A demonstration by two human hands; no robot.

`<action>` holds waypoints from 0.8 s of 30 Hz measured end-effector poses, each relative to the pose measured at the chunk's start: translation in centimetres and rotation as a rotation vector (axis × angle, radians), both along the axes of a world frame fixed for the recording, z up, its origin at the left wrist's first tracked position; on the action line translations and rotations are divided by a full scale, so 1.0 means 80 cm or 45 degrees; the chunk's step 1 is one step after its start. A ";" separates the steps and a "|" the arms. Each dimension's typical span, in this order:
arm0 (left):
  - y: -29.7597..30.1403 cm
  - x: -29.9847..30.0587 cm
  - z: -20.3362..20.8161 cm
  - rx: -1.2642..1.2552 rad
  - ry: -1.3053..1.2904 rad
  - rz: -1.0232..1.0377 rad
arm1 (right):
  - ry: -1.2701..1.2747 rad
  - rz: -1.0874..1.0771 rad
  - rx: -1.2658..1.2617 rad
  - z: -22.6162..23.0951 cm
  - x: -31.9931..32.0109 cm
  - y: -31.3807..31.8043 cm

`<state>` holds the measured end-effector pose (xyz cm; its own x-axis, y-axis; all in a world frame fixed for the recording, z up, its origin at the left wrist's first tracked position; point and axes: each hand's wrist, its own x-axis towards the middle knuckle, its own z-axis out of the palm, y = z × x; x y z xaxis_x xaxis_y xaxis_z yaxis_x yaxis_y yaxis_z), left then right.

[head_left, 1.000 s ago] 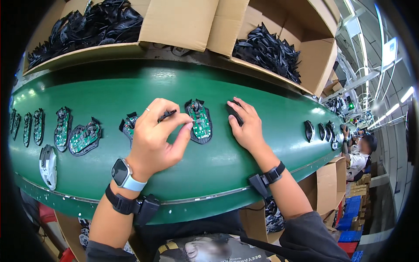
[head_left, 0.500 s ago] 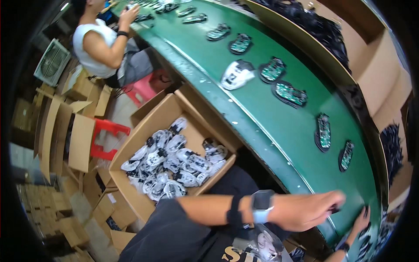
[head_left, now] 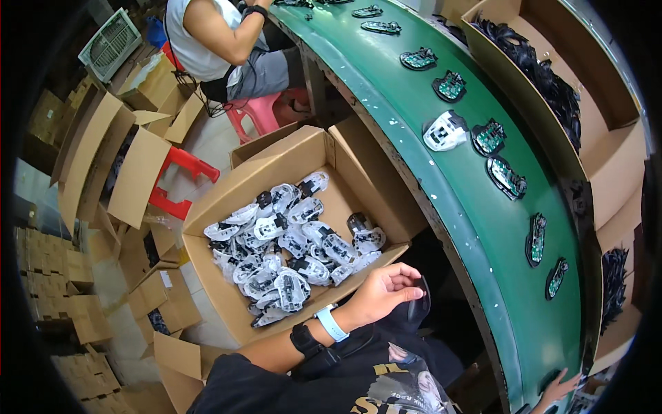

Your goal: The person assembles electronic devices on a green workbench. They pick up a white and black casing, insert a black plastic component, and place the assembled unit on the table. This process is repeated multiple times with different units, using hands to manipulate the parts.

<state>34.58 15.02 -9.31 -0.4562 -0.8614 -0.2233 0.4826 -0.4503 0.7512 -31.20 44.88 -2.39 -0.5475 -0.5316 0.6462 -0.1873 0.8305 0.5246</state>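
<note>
My left hand (head_left: 381, 295), with a pale-blue-banded watch above its wrist, is pinched on a dark curved plastic piece (head_left: 421, 302). It hangs between the near edge of the green belt (head_left: 476, 228) and a carton of white mouse shells (head_left: 289, 241). At the lower right edge, partly cut off, my right hand (head_left: 560, 390) lies over the belt with fingers apart. Beside its fingers is a dark mouse base (head_left: 549, 379); whether they touch cannot be told. Farther up the belt lie several black mouse bases with green circuit boards (head_left: 507, 178) and one white mouse shell (head_left: 445, 131).
The open carton (head_left: 265, 176) stands left of the belt. Long cartons of black parts (head_left: 545, 76) line the belt's far side. A co-worker (head_left: 221, 34) sits on a pink stool (head_left: 258, 114) at upper left. Folded cartons (head_left: 141, 179) and a red stool (head_left: 186, 165) are at left.
My left hand has come back from over the belt toward the carton, holding the dark piece. My right hand appears lower in the picture. The whole view has shifted.
</note>
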 end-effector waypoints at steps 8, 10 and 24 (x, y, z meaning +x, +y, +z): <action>-0.007 -0.023 0.026 -0.203 0.189 -0.127 | -2.372 1.487 -0.523 0.058 0.559 -0.308; -0.006 -0.020 0.037 -0.277 0.047 0.016 | -2.425 1.606 -0.377 0.038 0.584 -0.331; -0.268 0.251 -0.309 -0.672 -2.557 -0.168 | -3.216 0.957 -1.210 0.018 0.552 -0.294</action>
<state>54.64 -6.42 -34.03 0.0003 -0.9845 -0.1754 -0.9932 -0.0207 0.1146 12.93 21.33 -0.95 -0.1830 -0.9433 -0.2769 0.3033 0.2137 -0.9286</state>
